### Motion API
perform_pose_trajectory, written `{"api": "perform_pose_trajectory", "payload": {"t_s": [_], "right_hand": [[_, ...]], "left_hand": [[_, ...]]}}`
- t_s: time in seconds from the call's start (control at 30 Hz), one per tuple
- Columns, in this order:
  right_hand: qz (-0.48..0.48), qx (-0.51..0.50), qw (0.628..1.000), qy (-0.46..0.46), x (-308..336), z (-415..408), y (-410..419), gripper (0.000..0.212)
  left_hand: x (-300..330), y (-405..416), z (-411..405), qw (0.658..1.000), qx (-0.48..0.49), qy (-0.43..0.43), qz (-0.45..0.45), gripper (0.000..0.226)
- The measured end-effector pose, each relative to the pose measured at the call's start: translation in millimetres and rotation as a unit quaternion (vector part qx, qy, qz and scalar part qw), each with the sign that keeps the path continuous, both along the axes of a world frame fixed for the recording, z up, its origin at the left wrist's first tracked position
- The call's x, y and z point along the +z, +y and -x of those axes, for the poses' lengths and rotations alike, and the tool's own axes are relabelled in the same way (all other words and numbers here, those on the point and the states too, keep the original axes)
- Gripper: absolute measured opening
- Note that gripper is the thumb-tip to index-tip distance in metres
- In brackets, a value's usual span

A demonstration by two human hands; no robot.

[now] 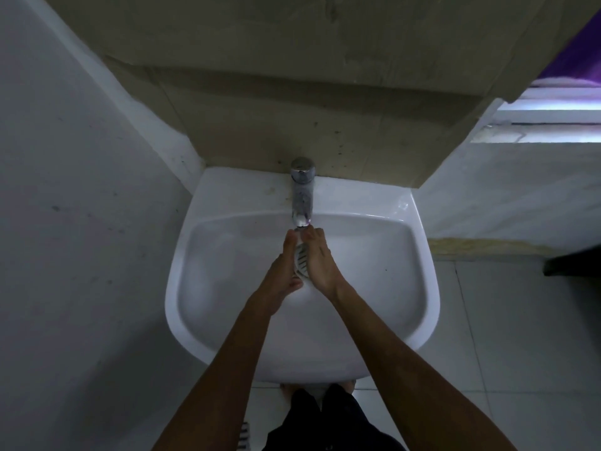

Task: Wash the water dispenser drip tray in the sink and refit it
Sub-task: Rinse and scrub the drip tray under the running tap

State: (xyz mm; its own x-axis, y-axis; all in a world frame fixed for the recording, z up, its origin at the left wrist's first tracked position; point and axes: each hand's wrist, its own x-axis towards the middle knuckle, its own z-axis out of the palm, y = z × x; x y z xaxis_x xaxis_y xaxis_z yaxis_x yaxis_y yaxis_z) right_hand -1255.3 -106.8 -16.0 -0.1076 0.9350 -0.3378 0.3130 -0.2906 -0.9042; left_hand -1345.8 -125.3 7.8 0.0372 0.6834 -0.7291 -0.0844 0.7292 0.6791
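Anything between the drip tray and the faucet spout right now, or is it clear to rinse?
Nothing visible blocks it. The drip tray is held between the left hand and right hand, over the sink basin, its top end just under the faucet spout. Only fingertips sit near the spout.

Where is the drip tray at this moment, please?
In the head view the slotted drip tray is pressed between the left hand and the right hand, over the basin of the white sink, just below the tap.
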Motion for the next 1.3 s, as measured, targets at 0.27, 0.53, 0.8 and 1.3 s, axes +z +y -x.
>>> {"api": "perform_pose_trajectory", "payload": {"t_s": [0.27,0.53,0.8,1.3], "right_hand": [[-0.059,0.046,0.988,-0.135,-14,-16,-2,0.062],[-0.107,0.028,0.955,-0.275,-23,-26,-5,0.087],[-0.106,-0.029,0.952,-0.287,-26,-33,-2,0.086],[-0.041,-0.198,0.978,-0.042,-34,-36,11,0.055]], "left_hand": [[-26,-10,3,0.985,0.132,-0.106,0.026,0.066],[-35,-12,7,0.985,0.117,-0.127,-0.021,0.059],[-36,-1,11,0.977,0.164,-0.134,-0.014,0.045],[-53,10,53,0.970,0.210,-0.120,0.006,0.031]]}}
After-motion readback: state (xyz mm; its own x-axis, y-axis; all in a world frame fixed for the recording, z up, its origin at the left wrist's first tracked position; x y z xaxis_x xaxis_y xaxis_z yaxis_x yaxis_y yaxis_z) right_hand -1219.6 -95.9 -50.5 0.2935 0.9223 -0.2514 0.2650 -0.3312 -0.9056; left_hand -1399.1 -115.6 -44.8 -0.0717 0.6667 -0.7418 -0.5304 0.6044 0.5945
